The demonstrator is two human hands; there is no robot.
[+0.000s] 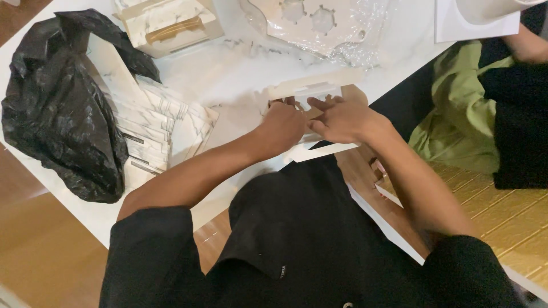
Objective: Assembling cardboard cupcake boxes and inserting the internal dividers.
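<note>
Head view: at frame centre, left hand and right hand grip a flat cardboard box blank, partly hidden beneath them, on a white marbled tabletop; black bag at left.

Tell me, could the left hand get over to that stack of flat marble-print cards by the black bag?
Probably yes. The left hand is on the folded card box, and only bare white table lies between it and the stack of flat cards.

White marble-look table over warm wooden floor, soft indoor light
</note>
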